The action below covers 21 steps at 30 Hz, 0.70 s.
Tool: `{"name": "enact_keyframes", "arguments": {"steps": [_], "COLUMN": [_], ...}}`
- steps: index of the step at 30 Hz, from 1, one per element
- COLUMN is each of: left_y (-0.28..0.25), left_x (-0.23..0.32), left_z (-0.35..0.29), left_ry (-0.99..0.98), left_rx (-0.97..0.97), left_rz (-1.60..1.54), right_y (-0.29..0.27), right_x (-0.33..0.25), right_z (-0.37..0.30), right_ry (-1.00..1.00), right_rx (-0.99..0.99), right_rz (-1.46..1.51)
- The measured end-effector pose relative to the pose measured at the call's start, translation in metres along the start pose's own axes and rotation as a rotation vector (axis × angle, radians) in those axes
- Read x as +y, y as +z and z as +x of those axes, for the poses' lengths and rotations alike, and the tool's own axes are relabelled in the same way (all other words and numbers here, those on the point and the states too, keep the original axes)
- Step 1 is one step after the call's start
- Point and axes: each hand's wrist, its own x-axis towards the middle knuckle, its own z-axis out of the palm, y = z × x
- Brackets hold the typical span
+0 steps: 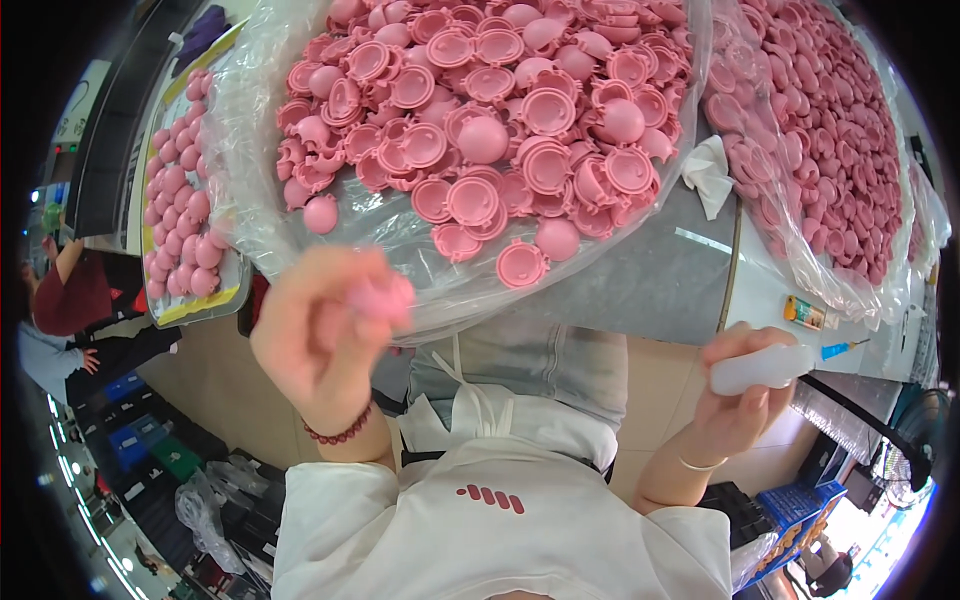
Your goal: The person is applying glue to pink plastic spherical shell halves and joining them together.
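My left hand point(320, 335), blurred and wearing a beaded bracelet, is closed on a pink plastic piece point(385, 298) held at the fingertips. The fingers partly cover it, so its exact shape is not clear. On the right, my right hand point(735, 410) grips a white squeeze bottle point(752, 370) lying sideways, its blue needle tip point(833, 351) pointing right. Ahead of my left hand, a heap of small round pink plastic shells point(472, 200) spills from a clear plastic bag point(240, 150) onto the grey table point(660, 280).
At far left, a tray point(232, 305) holds many closed pink balls point(185, 215). Another clear bag point(790, 265) of pink shells lies at right. Between the bags is a crumpled white tissue point(708, 175). A lighter point(803, 312) lies near the bottle. Another person point(75, 300) is at far left.
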Motion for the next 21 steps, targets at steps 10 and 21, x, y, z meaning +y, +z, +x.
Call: {"name": "enact_keyframes", "arguments": {"steps": [10,21], "left_y": [0.066,0.071], "left_x": [-0.035,-0.033], "left_z": [-0.031,-0.039], "left_ry": [-0.315,-0.486], "left_rx": [-0.644,-0.54], "left_rz": [-0.671,-0.701], "right_y": [0.05,0.017], "right_x": [-0.001,-0.025], "right_z": [-0.01,0.01], "right_ry": [0.098,-0.556], "right_rx": [-0.065,-0.214], "right_rz": [0.133,-0.205]}}
